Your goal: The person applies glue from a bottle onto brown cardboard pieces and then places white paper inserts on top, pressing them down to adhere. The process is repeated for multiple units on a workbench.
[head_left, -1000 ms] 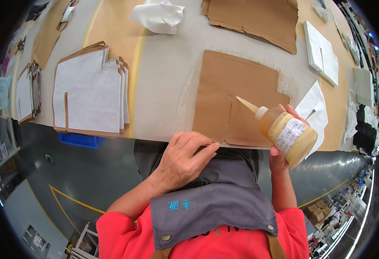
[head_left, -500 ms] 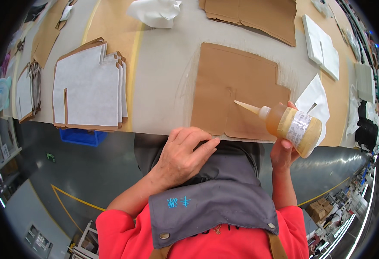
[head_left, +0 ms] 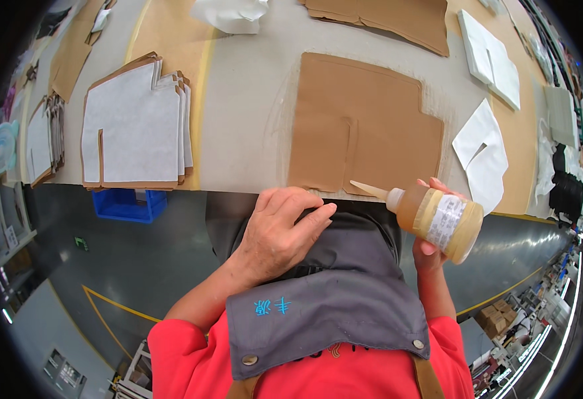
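My right hand is wrapped around a squeeze bottle of amber liquid, with a pale label around its middle. The bottle is tilted, and its long pointed nozzle ends over the near edge of a brown leather-like panel. That panel lies flat, with a slit running up from its near edge and a stepped notch at its right side. Loosely curled, my left hand rests at the table's front edge, beside the panel's near left corner. Its thumb lies close to the forefinger, and nothing shows between them.
A stack of white-faced brown panels lies on the left, above a blue bin below the table. More brown panels are at the far side. White cut pieces lie at the right, and a crumpled white sheet at the back.
My right hand has brought the bottle nearer, so its nozzle tip has shifted from the panel's middle to its near edge. My left hand stays curled at the table edge.
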Tool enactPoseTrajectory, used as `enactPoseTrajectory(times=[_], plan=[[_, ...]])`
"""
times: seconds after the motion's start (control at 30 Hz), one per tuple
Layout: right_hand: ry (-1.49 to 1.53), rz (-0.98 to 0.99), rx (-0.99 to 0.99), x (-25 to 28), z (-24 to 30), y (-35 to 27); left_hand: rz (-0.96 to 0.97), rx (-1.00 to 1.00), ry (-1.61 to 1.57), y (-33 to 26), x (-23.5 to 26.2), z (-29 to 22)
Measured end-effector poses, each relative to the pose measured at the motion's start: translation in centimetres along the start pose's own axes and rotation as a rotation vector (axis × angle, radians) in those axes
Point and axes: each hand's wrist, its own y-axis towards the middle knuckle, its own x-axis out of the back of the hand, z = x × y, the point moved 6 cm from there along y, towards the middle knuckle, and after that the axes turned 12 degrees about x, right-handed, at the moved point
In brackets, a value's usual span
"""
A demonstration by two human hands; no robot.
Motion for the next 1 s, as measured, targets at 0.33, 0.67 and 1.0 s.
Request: enactPoseTrajectory(times=[0.33, 0.67, 1.0], plan=[[-0.096, 0.074, 0.234, 4.0, 1.2, -1.4, 0.005, 0.002, 0.003, -0.3, -0.1, -0.4], [0.225, -0.199, -0.044, 0.7, -0.5, 5.0, -0.022, -0.001, -0.026, 0.3, 0.1, -0.3], [0.137, -0.017, 0.054, -3.0, -2.5, 7.1, -0.012, 0.039, -0.035, 0.8, 0.3, 0.5]])
